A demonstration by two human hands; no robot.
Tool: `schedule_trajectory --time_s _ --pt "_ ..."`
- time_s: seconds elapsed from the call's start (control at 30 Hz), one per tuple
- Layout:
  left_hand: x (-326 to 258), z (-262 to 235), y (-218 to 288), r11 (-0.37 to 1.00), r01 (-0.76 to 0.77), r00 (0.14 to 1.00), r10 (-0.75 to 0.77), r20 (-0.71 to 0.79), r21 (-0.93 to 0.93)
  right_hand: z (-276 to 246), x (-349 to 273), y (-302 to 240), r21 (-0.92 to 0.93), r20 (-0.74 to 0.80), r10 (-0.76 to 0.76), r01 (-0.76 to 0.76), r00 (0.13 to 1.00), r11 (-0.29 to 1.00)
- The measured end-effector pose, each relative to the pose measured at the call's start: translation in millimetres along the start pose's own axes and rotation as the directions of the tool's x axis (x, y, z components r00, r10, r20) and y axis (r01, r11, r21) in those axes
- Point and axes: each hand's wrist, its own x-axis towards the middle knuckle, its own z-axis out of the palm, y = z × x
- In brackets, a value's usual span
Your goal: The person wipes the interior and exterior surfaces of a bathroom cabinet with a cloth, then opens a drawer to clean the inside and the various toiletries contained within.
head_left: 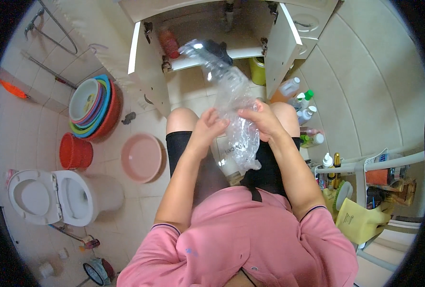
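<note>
A crumpled clear plastic bag [241, 138] with some dark print stretches over my lap, its far end reaching up toward the cabinet opening. My left hand [209, 128] is closed on the bag's left side. On the other side, my right hand [262, 120] pinches it with the thumb on top. Beyond the bag stands a white under-sink cabinet with its left door [148, 76] and right door [284, 52] swung out. Inside are a red container [169, 43] and a dark bundle [218, 50], partly covered by the plastic.
Several bottles [289, 88] line the right wall. Nearer on the right, a rack [360, 177] holds toiletries and a yellow watering can [358, 220]. On the left are a pink basin [141, 158], stacked basins [109, 107], a red bucket [75, 151] and a toilet [76, 196].
</note>
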Motion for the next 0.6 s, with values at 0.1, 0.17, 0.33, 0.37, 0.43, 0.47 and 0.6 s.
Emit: schedule_trajectory --time_s 0.1,0.17,0.33,0.37,0.43,0.47,0.6 --pt "10 3 11 0.985 -0.146 0.988 0.139 0.073 0.095 4 -1 9 -0.071 0.042 0.067 -0.064 0.997 0.995" --pt "17 -5 3 0.981 -0.187 0.982 0.185 0.042 0.045 10 -3 11 -0.093 0.043 0.136 -0.132 0.99 0.987" --pt "13 -9 -13 0.949 -0.244 0.969 0.232 0.079 0.2 14 2 8 0.011 -0.005 0.188 -0.188 0.982 0.982" --pt "10 -10 -15 0.944 -0.25 0.967 0.232 0.103 0.217 16 3 6 0.072 -0.056 0.216 -0.212 0.975 0.975" --pt "7 -13 -16 0.902 -0.287 0.953 0.236 0.19 0.322 12 6 9 0.106 -0.048 0.156 -0.15 0.987 0.983" --pt "6 -15 -17 0.846 -0.33 0.934 0.231 0.271 0.419 11 7 10 0.139 -0.037 0.096 -0.09 0.995 0.986" --pt "0 -4 -8 0.826 -0.353 0.934 0.289 0.209 0.439 16 8 14 0.23 -0.089 0.189 -0.164 0.978 0.959"
